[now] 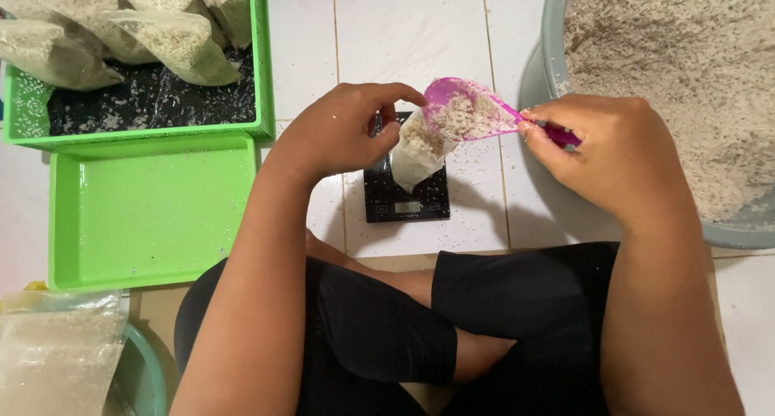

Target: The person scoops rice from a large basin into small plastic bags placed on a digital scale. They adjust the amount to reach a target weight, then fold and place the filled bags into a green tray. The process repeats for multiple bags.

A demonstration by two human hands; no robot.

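Observation:
My left hand (343, 129) pinches the mouth of a small clear plastic bag (416, 154) partly filled with pale grain. The bag stands on a black digital scale (406, 196) on the white tiled floor. My right hand (609, 146) grips the handle of a pink plastic scoop (468, 111) loaded with the same grain. The scoop is tipped over the bag's opening.
A large grey basin (557, 53) heaped with grain sits at the right. An empty green tray (145, 214) lies at the left; behind it a second green tray (262, 77) holds several filled bags. Clear plastic bags (56, 355) lie at the lower left. My crossed legs are below.

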